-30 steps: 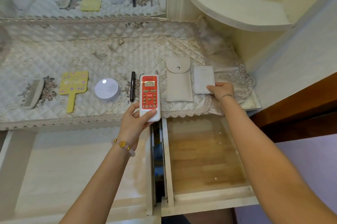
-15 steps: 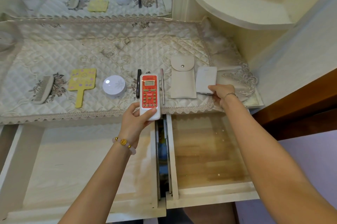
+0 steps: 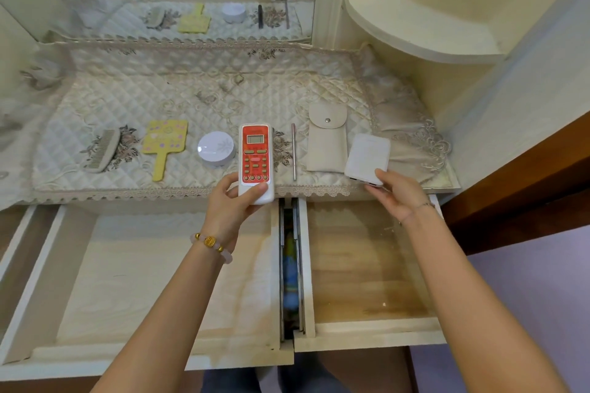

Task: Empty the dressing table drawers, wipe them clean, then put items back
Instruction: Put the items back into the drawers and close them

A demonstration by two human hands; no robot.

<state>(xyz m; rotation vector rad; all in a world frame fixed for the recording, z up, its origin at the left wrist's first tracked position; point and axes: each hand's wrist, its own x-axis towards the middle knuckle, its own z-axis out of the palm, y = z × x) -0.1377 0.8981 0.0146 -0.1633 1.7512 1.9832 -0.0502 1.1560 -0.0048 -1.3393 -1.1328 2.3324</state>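
**Both hands loaded, both drawers open: how I'd land these two**

So from where I'm standing this looks like the put-it-back stage. The left drawer (image 3: 143, 280) and right drawer (image 3: 367, 271) fill the bottom half of the frame, pulled out and bare inside.

The left hand (image 3: 233, 204) grips the red-and-white remote (image 3: 255, 162) by its lower end at frame centre. Its fingers (image 3: 228, 181) are curled round the back and the thumb is across the front. The right hand (image 3: 394, 197), centre right, pinches the near edge of the white power bank (image 3: 367, 157), thumb on top and the rest underneath. That one is tilted and hangs over the front edge of the counter (image 3: 191, 89).

My two cents on doing it well:

- The power bank is only held by an edge. I'd slide the fingers further under it before carrying it down, because that slab looks slick.
- Lower each item straight into the drawer below it and lay it flat. Don't drop it.
- Mind the lace trim along the counter's front edge, since a corner could snag it.
- The right drawer shows a few pale specks (image 3: 384, 304), so maybe give it another quick wipe first.

Waiting on the quilted cover in a row across mid-frame: comb (image 3: 103, 151), yellow hand mirror (image 3: 164, 146), round compact (image 3: 216, 149), pen (image 3: 293, 153) and beige pouch (image 3: 327, 143).
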